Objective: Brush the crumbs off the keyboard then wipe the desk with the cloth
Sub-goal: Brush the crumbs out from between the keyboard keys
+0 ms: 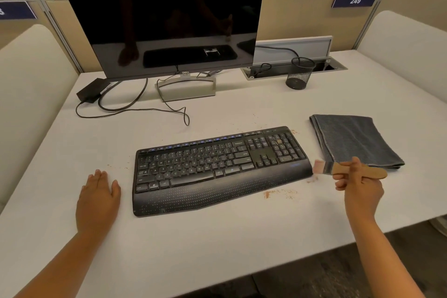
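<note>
White and broad, the bench [217,249] sits in a cubicle with a dark monitor [167,14] at the back, a mesh pen cup [300,75] off to the right of it, and loose cables trailing across the left. The black keyboard [217,167] lies in the middle, and the folded grey cloth [353,140] waits just beside its right end, untouched. The right hand [358,184] has its grip wrapped round the wooden handle of a small brush [343,170], bristles pointing left and blurred, hovering just off the keyboard's right edge. The left hand [99,193] lies flat on the bench to the left of the keyboard, fingers straight, holding nothing. Brushing looks underway but not finished: brown crumbs [278,193] are scattered on the bench in front of the keyboard's right corner, and some specks still show on the number pad. To do it well, I'd say the bristles should run along the key rows in one direction, towards the pile already made, with short light strokes so nothing gets flicked under the keys or onto the cloth. Steadying the keyboard with the idle hand would stop it sliding.
</note>
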A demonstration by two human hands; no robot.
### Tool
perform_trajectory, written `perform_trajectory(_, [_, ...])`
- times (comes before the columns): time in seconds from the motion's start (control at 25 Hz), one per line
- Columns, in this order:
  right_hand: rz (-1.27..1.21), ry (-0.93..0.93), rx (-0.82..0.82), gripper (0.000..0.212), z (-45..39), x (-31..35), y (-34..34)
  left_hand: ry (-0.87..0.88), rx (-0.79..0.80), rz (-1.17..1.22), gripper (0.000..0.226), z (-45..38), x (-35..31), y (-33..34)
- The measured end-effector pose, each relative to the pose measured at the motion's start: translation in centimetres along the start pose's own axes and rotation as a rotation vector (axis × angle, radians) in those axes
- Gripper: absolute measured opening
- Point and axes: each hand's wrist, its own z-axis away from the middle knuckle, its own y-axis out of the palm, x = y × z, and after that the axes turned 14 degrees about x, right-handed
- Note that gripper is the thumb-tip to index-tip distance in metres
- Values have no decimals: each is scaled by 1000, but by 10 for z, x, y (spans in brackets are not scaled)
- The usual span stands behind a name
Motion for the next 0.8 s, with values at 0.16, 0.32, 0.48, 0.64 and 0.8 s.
perform_trajectory(0.16, [-62, -94, 57, 28, -6, 21, 9, 10, -7, 3, 49, 0, 1, 0])
perform_trajectory(0.32, [-121, -128, 82, 30, -10, 29, 20, 10, -18, 6, 49, 1, 0, 1])
perform_trajectory(0.48, [-163, -65, 119, 34, -17, 26, 34, 4, -37, 4, 49, -1, 1, 2])
perform_trajectory(0.64, [-216, 60, 220, 42, -38, 29, 56, 4, -33, 1, 50, -1, 3, 2])
perform_trajectory(0.8, [-72, 103, 314, 43, -62, 32, 82, -4, -32, -8, 52, 0, 3, 3])
